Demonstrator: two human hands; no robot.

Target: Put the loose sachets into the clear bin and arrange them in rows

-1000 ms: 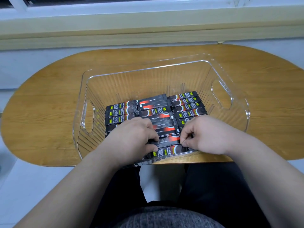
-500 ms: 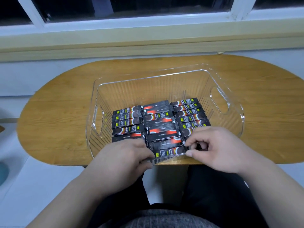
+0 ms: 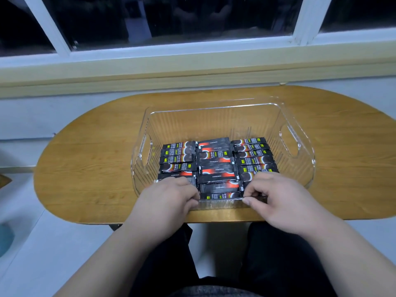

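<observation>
The clear bin (image 3: 214,106) stands on the near half of the oval wooden surface (image 3: 90,168), its near wall just inside the surface's near edge. Broad wood shows to the left and right of the bin, and a narrower band lies between its far wall and the surface's far edge, which runs close under the window sill (image 3: 192,67). Each short wall of the bin has a handle cut-out. Inside, the sachets (image 3: 216,166) lie flat in three rows side by side, filling the near part of the floor. The ribbed floor shows between them and the far wall.

Both hands reach over the near wall. The left hand (image 3: 169,202) rests on the near end of the left row, its fingers curled down against the left end of the nearest sachet (image 3: 220,196) in the middle row. I cannot tell whether it grips that sachet or only touches it. The right hand (image 3: 280,200) covers the near end of the right row, with its fingers bent and thumb and forefinger pinching the right end of the same sachet.

The left fingertips are tucked out of sight. The hands hide the nearest sachets of the outer rows. The sachets' print is too small to read, the clear near wall is hard to trace, and the frame cuts off the surface's right end.
</observation>
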